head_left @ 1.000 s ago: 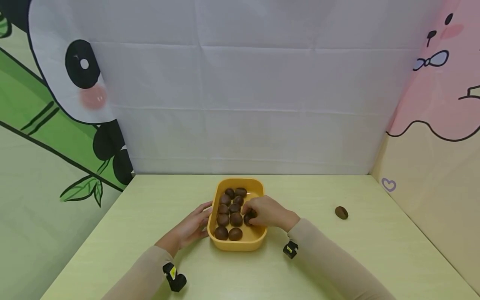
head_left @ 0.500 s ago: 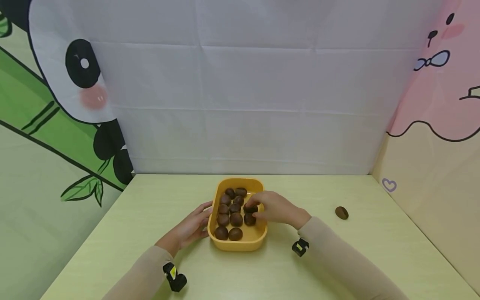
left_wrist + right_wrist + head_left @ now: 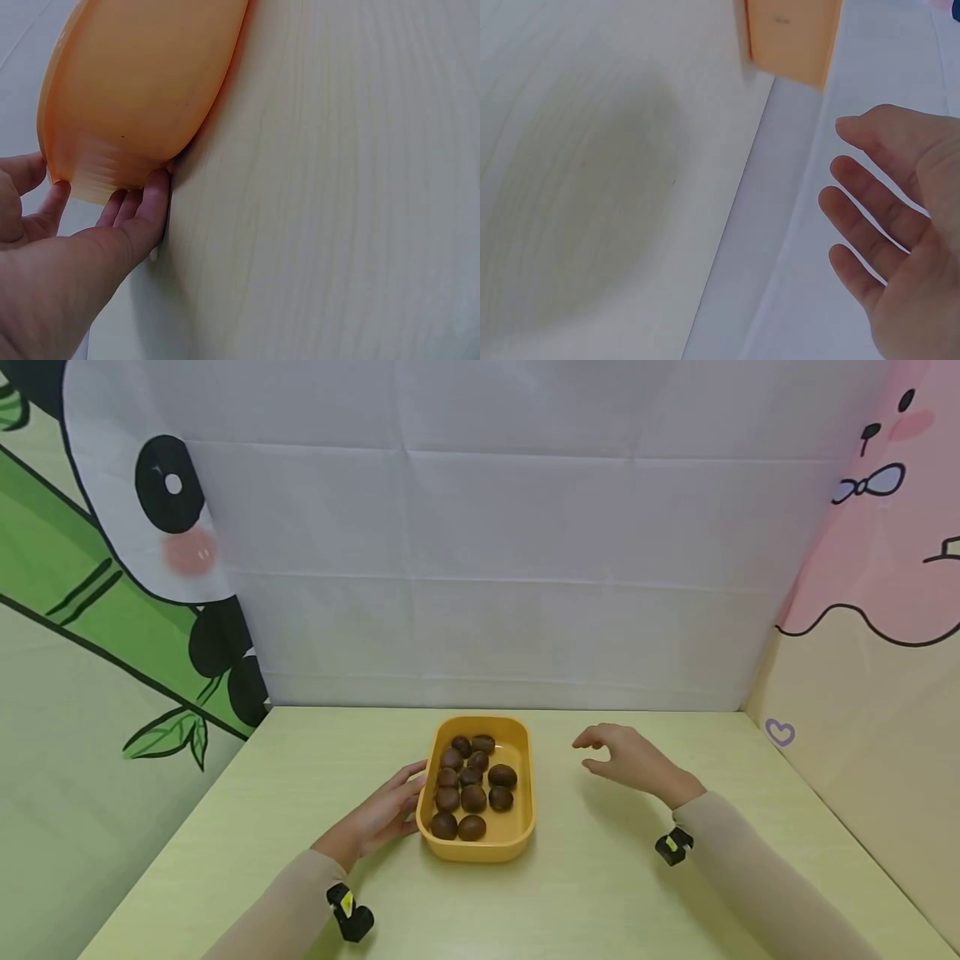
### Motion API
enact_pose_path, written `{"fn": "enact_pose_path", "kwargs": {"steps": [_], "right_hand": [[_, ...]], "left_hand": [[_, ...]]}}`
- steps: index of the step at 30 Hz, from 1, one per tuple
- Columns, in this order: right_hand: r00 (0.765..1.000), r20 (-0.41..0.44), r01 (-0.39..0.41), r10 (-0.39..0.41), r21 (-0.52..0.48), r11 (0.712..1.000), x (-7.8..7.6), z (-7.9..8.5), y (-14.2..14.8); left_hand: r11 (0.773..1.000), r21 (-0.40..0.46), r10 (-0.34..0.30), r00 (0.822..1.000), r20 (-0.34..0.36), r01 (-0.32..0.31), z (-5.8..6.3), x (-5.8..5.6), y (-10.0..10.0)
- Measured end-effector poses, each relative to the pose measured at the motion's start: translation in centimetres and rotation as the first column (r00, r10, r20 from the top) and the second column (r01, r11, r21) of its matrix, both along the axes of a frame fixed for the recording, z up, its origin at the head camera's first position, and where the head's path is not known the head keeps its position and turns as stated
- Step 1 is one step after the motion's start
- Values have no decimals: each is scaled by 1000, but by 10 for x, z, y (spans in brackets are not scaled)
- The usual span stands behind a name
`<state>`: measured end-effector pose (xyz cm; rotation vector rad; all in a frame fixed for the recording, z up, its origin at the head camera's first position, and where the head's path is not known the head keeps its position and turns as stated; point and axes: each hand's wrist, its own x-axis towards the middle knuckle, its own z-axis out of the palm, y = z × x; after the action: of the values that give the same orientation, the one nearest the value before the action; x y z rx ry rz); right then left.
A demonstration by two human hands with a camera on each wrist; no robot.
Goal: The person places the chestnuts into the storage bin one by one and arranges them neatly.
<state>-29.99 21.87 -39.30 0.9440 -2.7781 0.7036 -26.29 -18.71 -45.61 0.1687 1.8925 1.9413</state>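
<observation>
A yellow rectangular tray (image 3: 480, 852) holds several dark brown chestnuts (image 3: 472, 798) in uneven columns, most of them toward its left side. My left hand (image 3: 382, 818) rests against the tray's left outer wall. In the left wrist view, the fingertips (image 3: 155, 180) of that hand touch the orange-looking tray wall (image 3: 142, 82). To the right of the tray, my right hand (image 3: 633, 762) is raised over the table with its fingers loosely bent and nothing between them. The right wrist view shows this hand (image 3: 900, 217) apart from the tray (image 3: 791, 37).
The pale wooden table (image 3: 570, 893) meets a white cloth backdrop (image 3: 510, 635) at its far edge. Printed cloth sides with a panda (image 3: 112, 527) and a pink figure (image 3: 892, 560) stand left and right. Each wrist wears a small black camera (image 3: 674, 846).
My right hand has let go of a chestnut in the tray's right column and moved right. Its wrist now covers the loose chestnut on the table. My left hand stays at the tray.
</observation>
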Motion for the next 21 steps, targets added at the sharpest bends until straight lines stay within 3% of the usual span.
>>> {"fn": "enact_pose_path", "kwargs": {"steps": [13,21], "right_hand": [[972,99,211,-211,14,977,6,-30,104],[937,219,283,-272,-19,959,13,-50,136]], "left_hand": [[1000,6,-7,1000,-1,7,0,0,1],[1000,11,-5,1000,4,5,1,1,1]]}}
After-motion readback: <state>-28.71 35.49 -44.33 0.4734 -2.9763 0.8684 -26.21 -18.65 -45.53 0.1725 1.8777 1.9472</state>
